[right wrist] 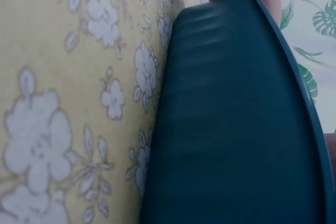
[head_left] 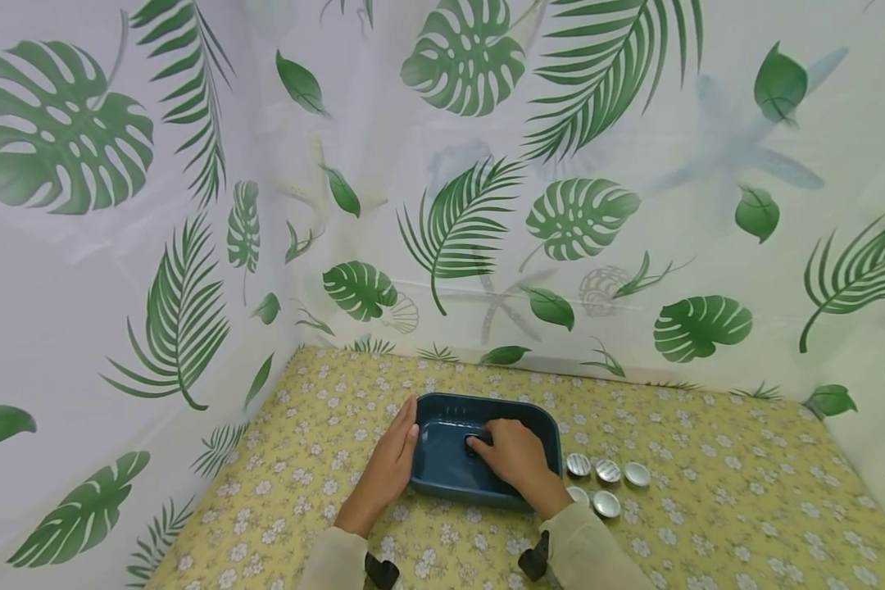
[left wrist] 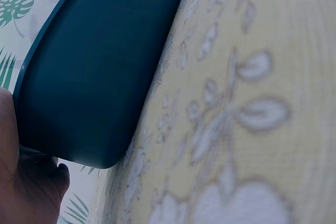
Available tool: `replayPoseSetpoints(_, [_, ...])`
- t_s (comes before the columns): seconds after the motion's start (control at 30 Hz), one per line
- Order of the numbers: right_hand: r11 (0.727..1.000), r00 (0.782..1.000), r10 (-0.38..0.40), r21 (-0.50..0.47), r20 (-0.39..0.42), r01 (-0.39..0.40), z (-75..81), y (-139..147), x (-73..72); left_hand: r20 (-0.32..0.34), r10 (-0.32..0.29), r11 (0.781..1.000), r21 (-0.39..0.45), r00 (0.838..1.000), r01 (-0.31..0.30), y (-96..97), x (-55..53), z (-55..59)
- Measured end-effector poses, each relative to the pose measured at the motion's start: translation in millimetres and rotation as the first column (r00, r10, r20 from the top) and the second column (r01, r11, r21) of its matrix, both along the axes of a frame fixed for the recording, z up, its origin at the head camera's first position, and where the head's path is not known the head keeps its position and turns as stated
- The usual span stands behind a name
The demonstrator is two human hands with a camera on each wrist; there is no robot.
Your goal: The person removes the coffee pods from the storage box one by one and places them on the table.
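A dark blue rectangular tray (head_left: 442, 483) with raised walls rests on the table. My left hand (head_left: 389, 459) lies along its left end wall, fingers extended and touching the outside; the left wrist view has this hand (left wrist: 31, 187) at the tray's end. Inside the tray is my right hand (head_left: 518, 455), its thumb and curled fingers pinching a small dark round piece (head_left: 470, 444) at the tray's floor. The fingers partly cover that piece, so its kind is unclear. In the right wrist view the tray's outer wall (right wrist: 236, 114) hides most of the right hand.
Several small round silvery discs (head_left: 637, 474) lie on the table right of the tray, some partly behind the right forearm. A yellow floral cloth (head_left: 723, 508) covers the table. Leaf-printed white curtains (head_left: 487, 328) stand at the back and sides.
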State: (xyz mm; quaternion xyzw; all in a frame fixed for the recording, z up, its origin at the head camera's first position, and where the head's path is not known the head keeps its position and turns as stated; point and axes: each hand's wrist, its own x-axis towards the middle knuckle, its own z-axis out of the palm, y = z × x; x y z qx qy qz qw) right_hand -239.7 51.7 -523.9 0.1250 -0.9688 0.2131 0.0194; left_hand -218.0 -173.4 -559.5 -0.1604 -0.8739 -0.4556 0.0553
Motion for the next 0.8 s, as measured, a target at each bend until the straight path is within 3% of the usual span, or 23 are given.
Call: replayPoseSetpoints(0.8, [0.998, 0.999, 0.039, 0.056, -0.009, -0.039, -1.9, -13.7, -6.0, 0.010, 0.001, 1.000, -0.002, 1.000, -0.001, 0.8, 0.8, 0.0])
